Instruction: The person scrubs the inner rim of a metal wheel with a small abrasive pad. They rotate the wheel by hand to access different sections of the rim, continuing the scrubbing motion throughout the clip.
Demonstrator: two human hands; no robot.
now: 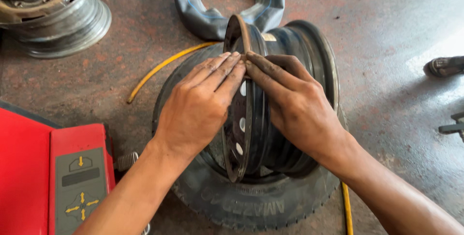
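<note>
Nearest to us on the left sits a red machine [29, 167] with a grey control panel [79, 191] marked by yellow arrows. Beside it, at the near centre, a black rubber tyre [251, 206] lies flat on the floor, its tread blocks showing along the near edge. In the tyre's opening stands a dark steel wheel rim [290, 42], set up on its edge and resting there, its rusty disc face pierced with round holes turned to the left.

We have both hands on top of that rim. Our left hand [200, 107] lies flat with the fingers straight and together, palm against the disc face, fingertips at the rusty upper edge. Our right hand [290, 102], smeared with black grime, lies open over the rim's barrel, its fingers pressing on the same edge so that the two sets of fingertips meet. Neither hand is closed round anything; they press rather than clasp.

A yellow hose [162, 68] curves across the stained concrete floor [386, 22] behind the tyre and shows again at the near right. Farther off, a limp black inner tube [193, 8] lies folded in a ring, and at the far left a second, silvery steel rim [63, 27] lies flat.
</note>
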